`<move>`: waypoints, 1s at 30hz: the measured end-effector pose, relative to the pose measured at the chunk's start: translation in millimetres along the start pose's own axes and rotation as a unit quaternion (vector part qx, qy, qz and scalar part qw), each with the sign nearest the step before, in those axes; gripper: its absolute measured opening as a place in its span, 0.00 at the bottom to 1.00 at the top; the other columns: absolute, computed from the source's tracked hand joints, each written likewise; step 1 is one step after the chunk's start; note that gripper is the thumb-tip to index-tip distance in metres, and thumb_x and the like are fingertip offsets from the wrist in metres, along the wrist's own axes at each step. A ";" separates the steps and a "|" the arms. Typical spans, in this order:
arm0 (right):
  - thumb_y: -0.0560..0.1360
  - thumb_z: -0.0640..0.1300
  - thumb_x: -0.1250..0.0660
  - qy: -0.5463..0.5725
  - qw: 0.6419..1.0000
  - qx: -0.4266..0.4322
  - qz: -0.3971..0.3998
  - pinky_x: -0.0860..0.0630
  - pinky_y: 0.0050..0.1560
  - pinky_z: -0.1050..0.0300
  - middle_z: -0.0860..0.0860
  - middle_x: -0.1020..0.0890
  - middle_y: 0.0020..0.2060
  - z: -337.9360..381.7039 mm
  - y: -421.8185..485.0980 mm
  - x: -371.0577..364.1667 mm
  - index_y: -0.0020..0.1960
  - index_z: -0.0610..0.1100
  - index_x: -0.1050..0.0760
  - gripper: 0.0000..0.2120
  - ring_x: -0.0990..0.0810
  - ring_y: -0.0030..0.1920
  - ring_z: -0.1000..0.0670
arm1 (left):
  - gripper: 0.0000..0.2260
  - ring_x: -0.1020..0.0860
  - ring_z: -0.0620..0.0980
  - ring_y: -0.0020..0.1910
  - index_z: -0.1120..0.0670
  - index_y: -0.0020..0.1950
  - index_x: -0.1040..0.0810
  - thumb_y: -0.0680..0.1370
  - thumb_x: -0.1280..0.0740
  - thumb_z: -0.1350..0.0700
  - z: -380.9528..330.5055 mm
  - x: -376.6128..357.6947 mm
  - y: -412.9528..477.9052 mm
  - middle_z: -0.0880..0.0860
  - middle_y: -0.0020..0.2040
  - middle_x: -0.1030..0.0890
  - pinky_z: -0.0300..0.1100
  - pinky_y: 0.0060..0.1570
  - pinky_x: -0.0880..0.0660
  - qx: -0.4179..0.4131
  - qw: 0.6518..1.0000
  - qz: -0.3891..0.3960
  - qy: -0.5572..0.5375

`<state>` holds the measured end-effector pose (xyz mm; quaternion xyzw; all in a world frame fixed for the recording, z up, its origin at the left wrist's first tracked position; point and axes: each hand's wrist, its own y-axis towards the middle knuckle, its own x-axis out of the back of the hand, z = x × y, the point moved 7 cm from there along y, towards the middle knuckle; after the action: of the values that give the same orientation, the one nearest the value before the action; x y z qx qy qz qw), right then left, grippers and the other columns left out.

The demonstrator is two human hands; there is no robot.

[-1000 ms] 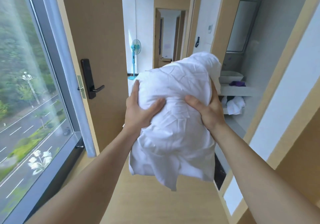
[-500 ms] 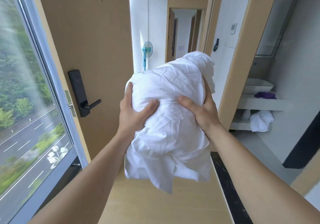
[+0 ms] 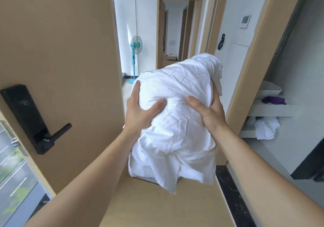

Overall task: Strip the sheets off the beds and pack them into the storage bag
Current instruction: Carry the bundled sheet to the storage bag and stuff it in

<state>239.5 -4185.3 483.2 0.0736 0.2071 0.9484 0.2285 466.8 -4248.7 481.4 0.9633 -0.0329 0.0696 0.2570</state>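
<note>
A crumpled white bundle of sheets (image 3: 177, 121) hangs in front of me at chest height. My left hand (image 3: 140, 112) grips its left side, thumb pressed into the cloth. My right hand (image 3: 208, 112) grips its right side the same way. Loose ends of the sheets dangle below my wrists. A patterned edge (image 3: 150, 179) peeks out from under the bundle; what it belongs to is hidden. No storage bag is plainly visible.
An open wooden door (image 3: 57, 69) with a black handle lock (image 3: 33, 119) stands at left. A hallway with a blue standing fan (image 3: 135, 60) runs ahead. At right, a bathroom doorway shows shelves with white cloth (image 3: 266, 127) and a purple item (image 3: 273, 100). A window is at lower left.
I have moved forward and turned a little left, so the door and hallway look closer. Both hands keep the same grip on the bundle.
</note>
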 end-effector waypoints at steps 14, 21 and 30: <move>0.55 0.67 0.22 0.016 0.999 -0.032 0.025 0.28 0.54 0.73 0.75 0.24 0.58 -151.6 253.7 -20.3 0.74 0.65 0.37 0.51 0.25 0.56 0.71 | 0.52 0.38 0.34 0.69 0.47 0.79 0.44 0.60 0.27 0.35 135.5 -113.1 219.1 0.42 0.75 0.37 0.28 0.64 0.41 0.063 0.997 -0.028 0.031; 0.53 0.71 0.22 -0.013 0.995 -0.093 0.028 0.29 0.69 0.48 0.60 0.25 0.66 -241.0 339.9 -52.3 0.74 0.67 0.38 0.52 0.24 0.65 0.54 | 0.49 0.39 0.27 0.62 0.48 0.79 0.44 0.62 0.28 0.37 230.9 -142.5 302.6 0.36 0.68 0.38 0.16 0.53 0.43 0.102 0.994 -0.020 0.042; 0.54 0.67 0.21 -0.053 0.972 -0.226 0.045 0.28 0.51 0.70 0.74 0.24 0.56 -422.9 420.9 -122.4 0.71 0.71 0.35 0.47 0.24 0.54 0.70 | 0.51 0.37 0.26 0.62 0.45 0.80 0.45 0.62 0.27 0.36 448.8 -182.1 376.3 0.33 0.67 0.37 0.19 0.55 0.40 0.247 0.969 0.025 -0.018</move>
<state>79.1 -4734.8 275.0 0.0789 -0.0285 0.9747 0.2072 302.2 -4793.7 253.3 0.9969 -0.0438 0.0645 0.0087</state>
